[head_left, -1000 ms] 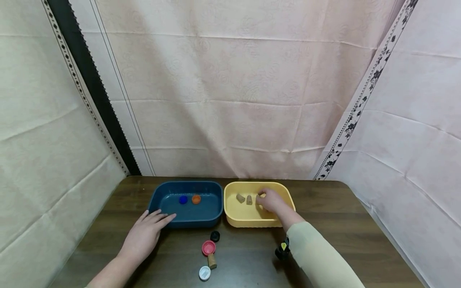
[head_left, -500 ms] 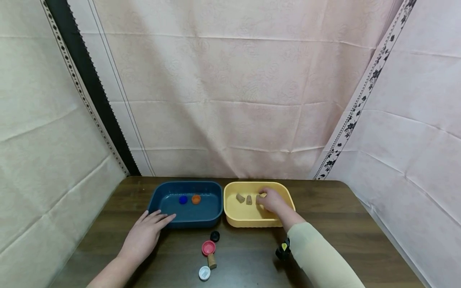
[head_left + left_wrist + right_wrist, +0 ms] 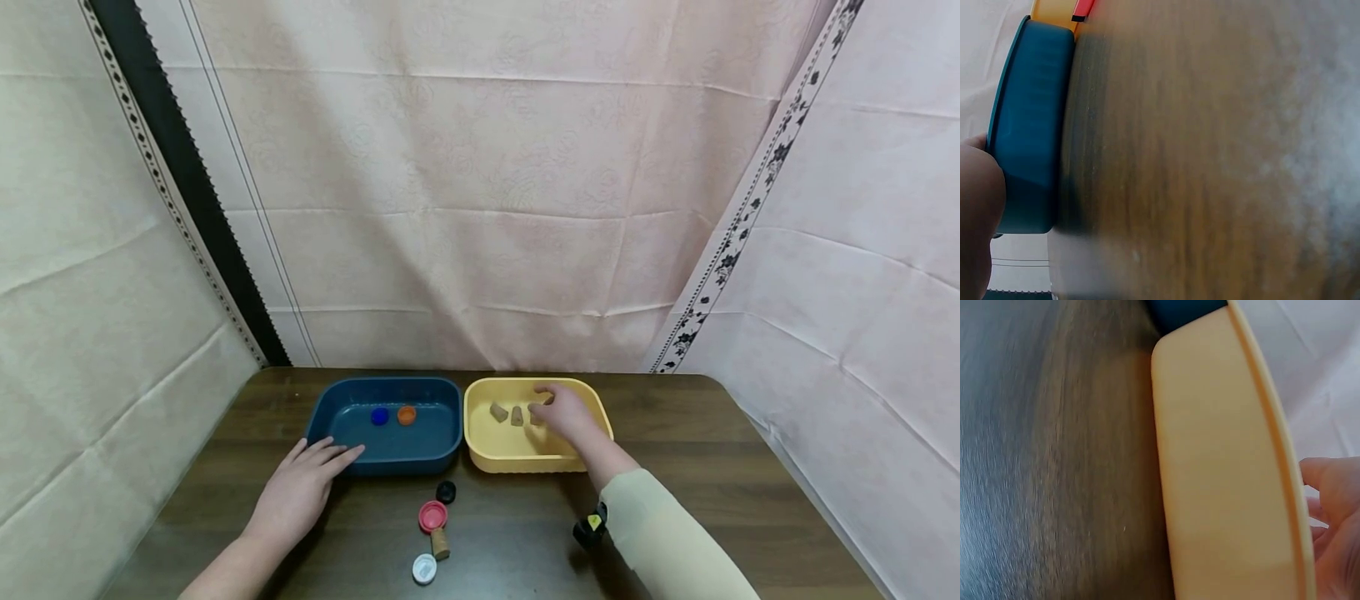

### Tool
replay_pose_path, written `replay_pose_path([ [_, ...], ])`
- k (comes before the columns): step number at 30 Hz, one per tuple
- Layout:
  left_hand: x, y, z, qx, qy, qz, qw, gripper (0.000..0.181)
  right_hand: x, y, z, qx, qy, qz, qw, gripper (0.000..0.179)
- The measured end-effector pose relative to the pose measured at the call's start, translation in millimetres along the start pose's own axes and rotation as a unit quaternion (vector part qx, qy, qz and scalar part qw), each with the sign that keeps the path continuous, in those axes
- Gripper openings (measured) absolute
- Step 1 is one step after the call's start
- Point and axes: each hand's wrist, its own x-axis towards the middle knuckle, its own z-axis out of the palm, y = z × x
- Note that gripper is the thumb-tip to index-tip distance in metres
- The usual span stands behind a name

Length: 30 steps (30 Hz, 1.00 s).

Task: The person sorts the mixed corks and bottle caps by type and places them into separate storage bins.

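Note:
My left hand (image 3: 296,492) rests its straight fingers on the front left rim of the blue tray (image 3: 420,461). In that tray lie a blue bottle cap (image 3: 380,416) and an orange bottle cap (image 3: 407,415). My right hand (image 3: 564,414) is inside the yellow tray (image 3: 525,463), thumb and index finger spread apart. Just under the thumb a third cork (image 3: 535,419) shows, partly covered. Left of it in the same tray are two more corks, a tilted one (image 3: 498,412) and an upright-looking one (image 3: 517,417). The yellow wall (image 3: 1229,456) hides the corks in the right wrist view.
In front of the trays, on the wooden table (image 3: 525,533), a black cap (image 3: 446,492), a pink cap (image 3: 432,516), a cork (image 3: 439,544) and a white cap (image 3: 423,569) form a rough line. The two trays stand side by side. Pale cloth (image 3: 480,208) hangs behind.
The right thumb and index finger have parted and lifted slightly from the third cork, which stays in the yellow tray. The left hand has kept its place on the blue tray.

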Motion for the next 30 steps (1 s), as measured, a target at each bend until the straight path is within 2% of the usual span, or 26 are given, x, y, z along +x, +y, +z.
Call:
replay_pose_path([
  [12, -1.1, -0.8, 1.7, 0.0, -0.002, -0.001, 1.0, 0.055, -22.1, -22.7, 4.8, 0.083, 0.013, -0.035, 0.9958, 0.041],
  [22, -1.6, -1.5, 2.5, 0.0, 0.013, 0.007, 0.9999, 0.055, -43.6, -45.4, 9.1, 0.113, -0.001, -0.054, 0.9921, 0.035],
  [26, -1.9, -2.8, 4.4, -0.004, 0.025, 0.016, 0.9995, 0.057, -52.9, -53.2, 10.4, 0.11, -0.009, -0.063, 0.9919, 0.038],
  [30, -1.6, -3.2, 4.7, -0.008, 0.024, 0.017, 0.9995, 0.058, -61.8, -57.9, 13.5, 0.099, -0.019, -0.075, 0.9921, 0.035],
])
